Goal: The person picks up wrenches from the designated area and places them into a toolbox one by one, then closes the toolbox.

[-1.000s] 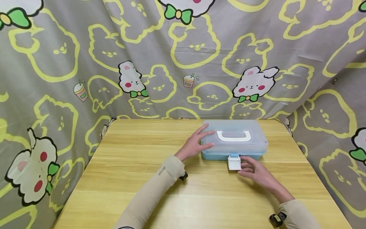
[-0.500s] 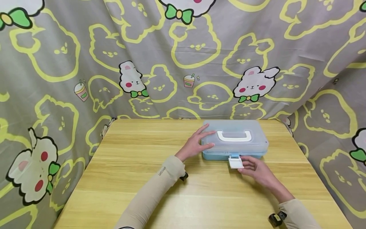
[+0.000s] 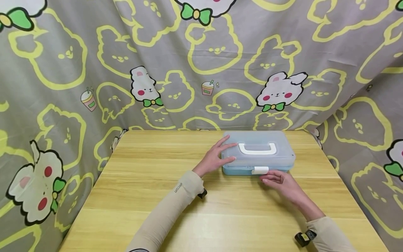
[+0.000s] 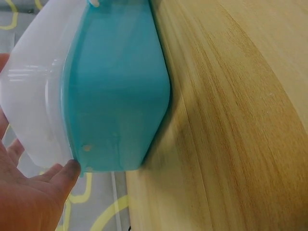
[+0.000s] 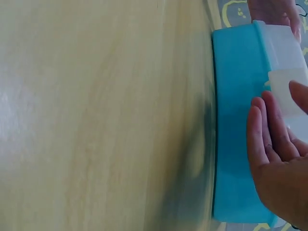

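Note:
A storage box with a blue base and a clear frosted lid sits at the back right of the table. The lid is down on the base, and a white handle lies on top. My left hand rests with spread fingers on the left end of the lid; in the left wrist view its fingertip touches the lid's edge. At the front, the white latch is swung up. My right hand is at its right side, fairly straight fingers right at the latch's lower edge and thumb over its face.
The wooden table reaches forward and left of the box. A grey patterned curtain hangs behind the table and along both sides. Beige sleeves cover both forearms, with a small black device at the right wrist.
The white latch, hanging out and down earlier, has swung upward toward the lid as the right hand's fingers moved up with it. The left hand and the box have stayed in place.

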### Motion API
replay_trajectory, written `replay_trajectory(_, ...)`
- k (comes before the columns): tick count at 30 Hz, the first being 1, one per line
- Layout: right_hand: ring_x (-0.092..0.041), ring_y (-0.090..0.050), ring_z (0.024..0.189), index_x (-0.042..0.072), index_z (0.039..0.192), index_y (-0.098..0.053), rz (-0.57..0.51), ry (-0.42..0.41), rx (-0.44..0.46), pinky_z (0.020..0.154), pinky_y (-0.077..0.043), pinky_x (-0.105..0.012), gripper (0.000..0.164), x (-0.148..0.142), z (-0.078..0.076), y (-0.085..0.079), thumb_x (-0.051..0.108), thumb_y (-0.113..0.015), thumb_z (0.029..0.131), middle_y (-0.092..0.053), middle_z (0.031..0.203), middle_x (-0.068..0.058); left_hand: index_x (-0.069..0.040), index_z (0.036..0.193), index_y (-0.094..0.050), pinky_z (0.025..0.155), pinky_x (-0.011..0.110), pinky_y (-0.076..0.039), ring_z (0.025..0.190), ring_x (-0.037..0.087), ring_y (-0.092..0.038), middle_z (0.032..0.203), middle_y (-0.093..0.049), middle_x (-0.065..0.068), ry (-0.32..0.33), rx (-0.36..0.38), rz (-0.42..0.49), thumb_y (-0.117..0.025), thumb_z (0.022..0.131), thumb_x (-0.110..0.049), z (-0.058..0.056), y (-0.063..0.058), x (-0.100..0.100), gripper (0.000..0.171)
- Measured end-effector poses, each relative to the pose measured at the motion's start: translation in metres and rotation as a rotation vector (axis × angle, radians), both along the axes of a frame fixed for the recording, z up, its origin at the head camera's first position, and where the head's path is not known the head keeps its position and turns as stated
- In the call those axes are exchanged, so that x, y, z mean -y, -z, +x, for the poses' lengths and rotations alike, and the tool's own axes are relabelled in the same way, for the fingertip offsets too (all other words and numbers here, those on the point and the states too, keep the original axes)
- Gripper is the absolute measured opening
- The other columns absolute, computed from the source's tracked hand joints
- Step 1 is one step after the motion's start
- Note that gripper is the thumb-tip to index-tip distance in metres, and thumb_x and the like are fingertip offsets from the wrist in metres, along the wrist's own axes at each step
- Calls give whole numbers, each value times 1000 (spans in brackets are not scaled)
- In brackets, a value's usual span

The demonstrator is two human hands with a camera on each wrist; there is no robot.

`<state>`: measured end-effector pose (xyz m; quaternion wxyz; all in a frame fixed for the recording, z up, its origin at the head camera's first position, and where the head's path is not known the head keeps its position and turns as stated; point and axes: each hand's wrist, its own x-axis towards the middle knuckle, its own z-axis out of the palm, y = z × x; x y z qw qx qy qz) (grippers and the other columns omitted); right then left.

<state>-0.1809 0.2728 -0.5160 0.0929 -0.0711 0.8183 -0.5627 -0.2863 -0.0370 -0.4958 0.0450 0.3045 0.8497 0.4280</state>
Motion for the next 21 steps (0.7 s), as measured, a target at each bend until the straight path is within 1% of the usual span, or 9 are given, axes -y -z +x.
replay_trajectory(2,-11,-74,102,-5,122,-67,67,29,-33,88,-54,-16,36,1,0,-1,23,-72,99,-74,118,-22,-43,153,-49,122,63,-30,161,22,-16,173,-9,-21,-1,-3,-1,-66,100,-50,0,0,0,56)
replay_trajectory(4,-10,-74,99,0,117,-71,151,70,-68,86,-54,-17,32,3,0,-2,27,-72,99,-77,112,-17,-43,153,-49,122,63,-30,161,22,-16,173,-9,-21,0,-7,-2,-65,100,-49,-1,0,-1,56)
replay_trajectory(6,-10,-74,95,5,112,-75,248,99,-122,86,-54,-20,28,4,-2,-3,30,-70,100,-79,104,-11,-43,153,-49,121,64,-30,161,22,-16,173,-9,-20,1,-14,-2,-66,100,-49,-1,0,-1,56)
replay_trajectory(9,-14,-75,91,11,104,-78,360,118,-204,86,-56,-26,20,6,-5,-3,29,-69,101,-80,96,-3,-43,153,-49,121,64,-29,161,22,-16,173,-9,-20,0,-18,1,-65,100,-50,-1,0,-1,56)
replay_trajectory(11,-15,-76,88,13,99,-79,411,120,-248,84,-57,-28,15,6,-7,-4,25,-70,100,-80,91,0,-43,153,-49,121,65,-29,161,22,-15,173,-9,-20,0,-18,4,-65,100,-50,-1,0,-1,56)
replay_trajectory(15,-12,-75,80,12,94,-80,439,116,-288,77,-57,-26,10,8,-9,-6,20,-74,97,-80,86,1,-43,153,-48,122,65,-29,161,22,-15,173,-8,-20,2,-17,4,-65,100,-49,-1,1,-1,56)
replay_trajectory(21,-13,-73,74,8,91,-81,479,139,-360,69,-57,-27,15,12,-11,-10,22,-77,95,-79,83,-4,-43,154,-48,122,65,-28,161,22,-15,173,-9,-19,3,-23,9,-65,100,-49,0,2,-1,56)
